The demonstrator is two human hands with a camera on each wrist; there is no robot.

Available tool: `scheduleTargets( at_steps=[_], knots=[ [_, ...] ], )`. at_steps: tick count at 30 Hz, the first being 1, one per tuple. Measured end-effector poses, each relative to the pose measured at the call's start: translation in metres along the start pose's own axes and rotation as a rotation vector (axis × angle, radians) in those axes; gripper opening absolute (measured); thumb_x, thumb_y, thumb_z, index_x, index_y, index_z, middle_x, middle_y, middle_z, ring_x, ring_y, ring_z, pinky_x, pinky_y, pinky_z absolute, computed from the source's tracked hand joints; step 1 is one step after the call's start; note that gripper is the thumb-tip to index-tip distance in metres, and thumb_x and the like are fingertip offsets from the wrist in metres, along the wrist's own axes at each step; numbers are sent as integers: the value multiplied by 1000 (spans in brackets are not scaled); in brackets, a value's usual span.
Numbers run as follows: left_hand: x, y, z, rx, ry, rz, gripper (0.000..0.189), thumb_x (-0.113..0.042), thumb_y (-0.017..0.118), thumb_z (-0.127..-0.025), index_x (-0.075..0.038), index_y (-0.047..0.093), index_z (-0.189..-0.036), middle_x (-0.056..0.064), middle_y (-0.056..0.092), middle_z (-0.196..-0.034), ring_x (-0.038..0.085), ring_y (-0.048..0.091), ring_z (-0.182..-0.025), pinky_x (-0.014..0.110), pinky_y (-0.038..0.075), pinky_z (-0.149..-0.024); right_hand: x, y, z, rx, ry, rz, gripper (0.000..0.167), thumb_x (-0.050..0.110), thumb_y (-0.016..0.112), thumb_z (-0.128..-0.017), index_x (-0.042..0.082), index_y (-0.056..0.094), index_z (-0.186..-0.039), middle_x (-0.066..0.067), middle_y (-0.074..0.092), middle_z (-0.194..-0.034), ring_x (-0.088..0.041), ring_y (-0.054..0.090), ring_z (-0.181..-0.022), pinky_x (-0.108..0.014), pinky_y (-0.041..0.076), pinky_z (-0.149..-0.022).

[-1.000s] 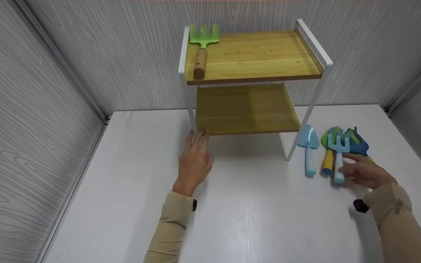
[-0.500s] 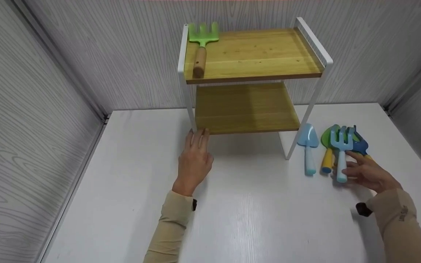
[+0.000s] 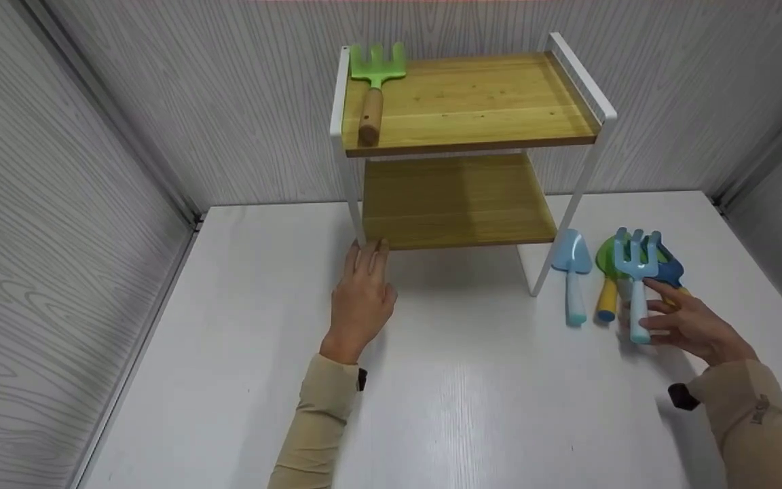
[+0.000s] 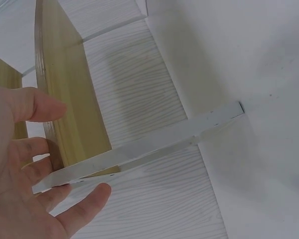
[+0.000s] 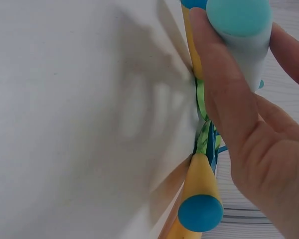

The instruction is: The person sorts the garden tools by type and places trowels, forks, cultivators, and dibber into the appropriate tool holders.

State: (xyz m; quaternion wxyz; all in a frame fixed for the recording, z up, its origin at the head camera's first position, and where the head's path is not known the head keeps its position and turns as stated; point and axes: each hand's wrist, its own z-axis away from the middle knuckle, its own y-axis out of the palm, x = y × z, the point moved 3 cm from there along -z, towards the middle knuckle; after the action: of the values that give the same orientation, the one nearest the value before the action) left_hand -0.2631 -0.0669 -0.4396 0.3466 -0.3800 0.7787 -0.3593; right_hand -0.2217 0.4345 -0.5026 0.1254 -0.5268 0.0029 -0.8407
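Note:
My right hand holds a light-blue hand fork by its pale handle, tines pointing away. In the right wrist view, the turquoise handle end sits between its fingers, above the table. The fork overlaps a green tool with a yellow handle and a dark-blue tool in the head view. To their left lies a light-blue trowel. My left hand rests with extended fingers against the front left leg of a two-tier shelf, by the lower board.
A green hand fork with a wooden handle lies at the left of the top board. White metal legs hold the shelf up on a white table. Wood-grain panels stand behind and at both sides.
My right hand has drawn the light-blue fork slightly right and toward me, with its handle end lower in the head view. My left hand and the shelf have stayed in place.

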Motion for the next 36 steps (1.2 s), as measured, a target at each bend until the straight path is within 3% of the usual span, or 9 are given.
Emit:
scheduleTargets(
  at_steps=[7, 14, 21, 30, 36],
  knots=[
    [-3, 0, -3, -22, 3, -11, 59, -1, 66, -90, 4, 48, -146, 19, 48, -145, 41, 40, -139, 43, 58, -86, 9, 6, 6, -5, -55, 19, 92, 6, 64, -99, 13, -1, -163, 5, 42, -129, -3, 58, -104, -31, 56, -89],
    [-4, 1, -5, -6, -2, 3, 60, -2, 65, -91, 3, 46, -148, 19, 46, -148, 42, 38, -140, 42, 59, -82, 19, 19, 15, -34, -108, 71, 91, 5, 64, -98, 9, -1, -163, 7, 44, -127, -2, 57, -105, -31, 56, -88],
    [-4, -1, -8, -31, 10, 4, 60, -1, 66, -90, 4, 48, -147, 20, 48, -146, 43, 40, -138, 43, 60, -81, 31, 25, 20, -57, -156, 79, 93, 8, 69, -96, 13, 5, -164, 8, 45, -128, -3, 56, -105, -31, 56, -87],
    [1, -1, -4, -56, 19, 18, 61, 2, 65, -88, 4, 48, -146, 19, 48, -145, 43, 40, -138, 42, 60, -78, 41, 34, 26, -48, -288, 53, 90, -4, 66, -94, 4, 9, -162, 10, 53, -122, -10, 65, -98, -32, 59, -77],
    [0, 0, 0, -58, 16, 25, 59, 1, 64, -89, 4, 49, -146, 20, 49, -145, 42, 40, -138, 42, 59, -82, 46, 39, 31, -48, -334, 88, 88, -4, 65, -94, 1, 9, -162, 10, 54, -124, -11, 66, -95, -30, 59, -75]
  ],
)
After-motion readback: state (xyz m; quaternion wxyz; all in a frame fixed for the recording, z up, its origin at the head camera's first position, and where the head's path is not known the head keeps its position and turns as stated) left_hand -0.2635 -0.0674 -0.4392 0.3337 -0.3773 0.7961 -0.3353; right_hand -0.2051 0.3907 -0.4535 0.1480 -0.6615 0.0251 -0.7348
